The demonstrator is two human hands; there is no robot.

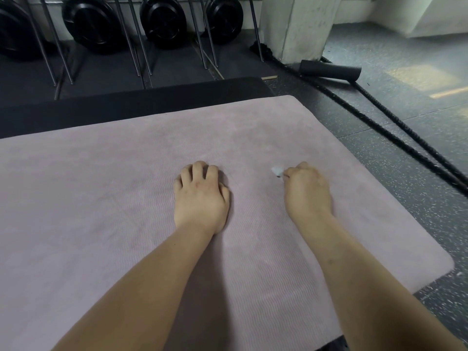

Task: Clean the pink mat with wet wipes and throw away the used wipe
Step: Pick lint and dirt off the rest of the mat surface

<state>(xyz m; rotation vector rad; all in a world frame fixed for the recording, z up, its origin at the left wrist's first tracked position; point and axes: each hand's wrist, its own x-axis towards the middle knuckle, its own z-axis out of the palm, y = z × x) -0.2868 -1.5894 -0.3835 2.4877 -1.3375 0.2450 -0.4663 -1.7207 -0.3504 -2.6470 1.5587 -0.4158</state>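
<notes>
Room: speckled gym floor (410, 148), with weight plates (162, 21) racked far beyond both hands and a concrete pillar (296, 29) ahead of the right one.
Surface: pink mat (101, 198) lying flat under both hands; a black mat (126, 107) borders its far edge.
Right hand (307, 191): fisted on a wet wipe (276, 171), knuckles up, resting on the mat; only a small white tuft pokes out past the thumb side.
Left hand (200, 196): just beside the right, fingers loosely bent with the tips on the mat, holding nothing that I can see, probably bracing.
Nearby: battle rope (379, 127) running across the floor well to the right of the right hand, off the mat.
Stage: likely mid-wipe; no bin in view, so disposal is not yet in reach.
Risk, coverage: the wipe is bunched so tightly that little of it meets the mat, and strokes may leave unwiped bands.
Risk, mat shift: a hard push toward the far edge could slide or ruck the mat if the left hand lifts.
Risk, wipe loss: the loose tuft could tear or drag out of the fist on the textured surface.
</notes>
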